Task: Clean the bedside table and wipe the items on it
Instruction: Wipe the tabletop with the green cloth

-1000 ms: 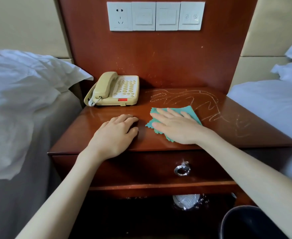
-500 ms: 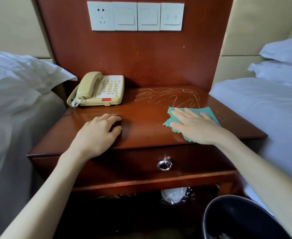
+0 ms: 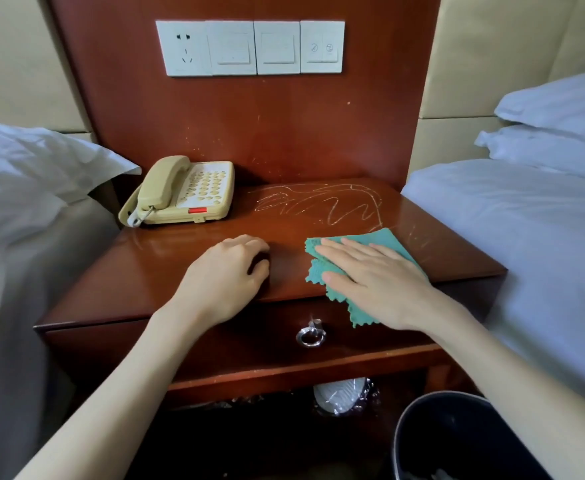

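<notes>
Wiping the bedside table [image 3: 166, 271] is underway: scribbles [image 3: 318, 204] mark its back, telephone [image 3: 183, 194] untouched back-left. The green cloth [image 3: 391, 242] lies near the front edge under the flat right hand [image 3: 377, 282]; the left hand [image 3: 225, 271] rests loosely curled, empty. Next, likely push the cloth over the scribbles.

No word or number can be read. The beige plastic corded telephone [image 3: 180, 194] has a pale keypad with markings too blurred to make out. The small red label [image 3: 197, 210] on its front edge shows no legible print. Above and right of the telephone, the rightmost white wall switch plate [image 3: 322, 46] bears two small round symbols, too faint to identify.
</notes>
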{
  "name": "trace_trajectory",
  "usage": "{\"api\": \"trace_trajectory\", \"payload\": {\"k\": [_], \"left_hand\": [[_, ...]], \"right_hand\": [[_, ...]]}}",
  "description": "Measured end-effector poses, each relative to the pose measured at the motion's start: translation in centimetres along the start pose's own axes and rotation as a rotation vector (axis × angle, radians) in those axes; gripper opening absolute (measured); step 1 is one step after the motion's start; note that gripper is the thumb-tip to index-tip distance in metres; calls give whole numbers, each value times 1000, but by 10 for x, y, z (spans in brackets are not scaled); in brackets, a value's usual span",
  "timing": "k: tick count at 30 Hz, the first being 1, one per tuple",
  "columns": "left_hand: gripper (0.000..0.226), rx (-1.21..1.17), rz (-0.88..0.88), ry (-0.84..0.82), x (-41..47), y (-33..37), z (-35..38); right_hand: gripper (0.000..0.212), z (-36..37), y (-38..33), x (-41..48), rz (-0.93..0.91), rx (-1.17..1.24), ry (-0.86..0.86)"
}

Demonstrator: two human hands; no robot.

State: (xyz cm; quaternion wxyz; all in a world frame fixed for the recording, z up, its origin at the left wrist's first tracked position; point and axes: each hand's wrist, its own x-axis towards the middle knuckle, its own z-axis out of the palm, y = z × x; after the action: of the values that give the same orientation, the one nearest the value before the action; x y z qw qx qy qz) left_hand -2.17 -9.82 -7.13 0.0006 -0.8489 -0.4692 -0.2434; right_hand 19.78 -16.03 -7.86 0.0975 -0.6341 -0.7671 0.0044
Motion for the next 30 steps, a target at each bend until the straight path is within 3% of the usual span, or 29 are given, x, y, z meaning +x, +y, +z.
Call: {"api": "trace_trajectory", "payload": {"k": [7, 13, 17, 22, 26, 30], "left_hand": [[51, -44, 33, -176, 8, 12, 14], [53, 0, 46, -183, 8, 11, 18], [55, -5, 42, -173, 8, 11, 19], [55, -18, 38, -185, 9, 8, 18], [55, -20, 44, -180, 8, 7, 19], [55, -23, 42, -171, 8, 7, 20]], "right_hand": [[65, -8, 57, -10, 203, -36, 40], [53, -14, 80, -6, 429, -91, 84], [54, -10, 55, 7, 355, -68, 39], [54, 2, 22, 8, 80, -39, 44], [61, 4, 35, -12, -95, -76, 186], [50, 12, 60, -28, -12, -177, 632]]}}
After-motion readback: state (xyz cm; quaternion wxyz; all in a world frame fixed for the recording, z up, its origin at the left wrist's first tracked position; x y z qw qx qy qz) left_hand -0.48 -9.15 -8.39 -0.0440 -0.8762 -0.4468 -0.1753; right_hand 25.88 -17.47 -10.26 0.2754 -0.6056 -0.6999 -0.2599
